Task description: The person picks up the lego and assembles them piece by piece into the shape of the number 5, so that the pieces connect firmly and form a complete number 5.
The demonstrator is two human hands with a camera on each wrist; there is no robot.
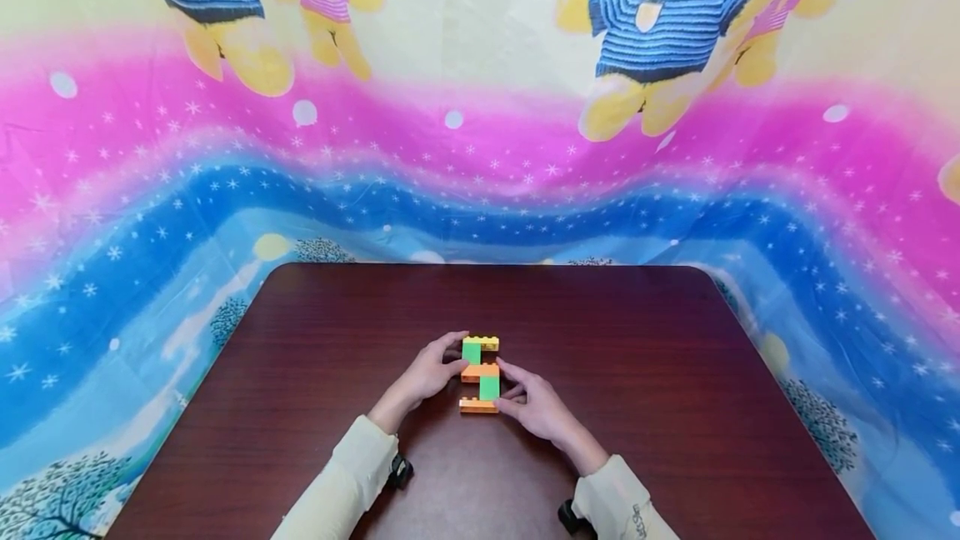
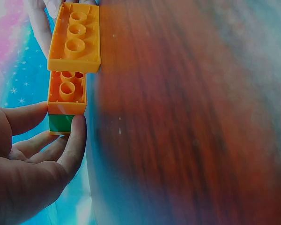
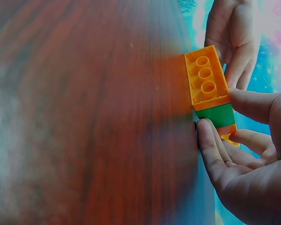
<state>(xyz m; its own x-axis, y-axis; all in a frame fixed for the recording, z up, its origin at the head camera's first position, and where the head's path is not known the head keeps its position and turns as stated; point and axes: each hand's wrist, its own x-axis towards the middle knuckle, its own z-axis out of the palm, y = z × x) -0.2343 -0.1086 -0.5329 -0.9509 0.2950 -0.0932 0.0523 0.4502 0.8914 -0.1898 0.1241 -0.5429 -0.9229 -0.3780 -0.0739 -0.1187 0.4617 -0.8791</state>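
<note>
In the head view, stacked toy building bricks form an S-like shape between both hands. A yellow brick point(image 1: 483, 343) tops it, then an upper green brick point(image 1: 471, 353), a middle orange brick point(image 1: 478, 372), a lower green brick point(image 1: 489, 388) and a bottom orange brick point(image 1: 477, 407). My left hand point(image 1: 432, 369) grips the upper part from the left, its thumb and fingers around the green brick point(image 2: 60, 123) in the left wrist view. From the right, my right hand point(image 1: 538, 408) holds the lower part, fingers around the other green brick point(image 3: 218, 115). Both wrist views show the bottom brick's hollow underside with round tubes.
A dark reddish-brown wooden table point(image 1: 637, 357) with rounded far corners lies under the hands. Behind and beside it hangs a printed cloth point(image 1: 480, 148) with bears, snowflakes and trees. Black wrist cameras point(image 1: 401, 471) sit at the pale sleeves point(image 1: 341, 473).
</note>
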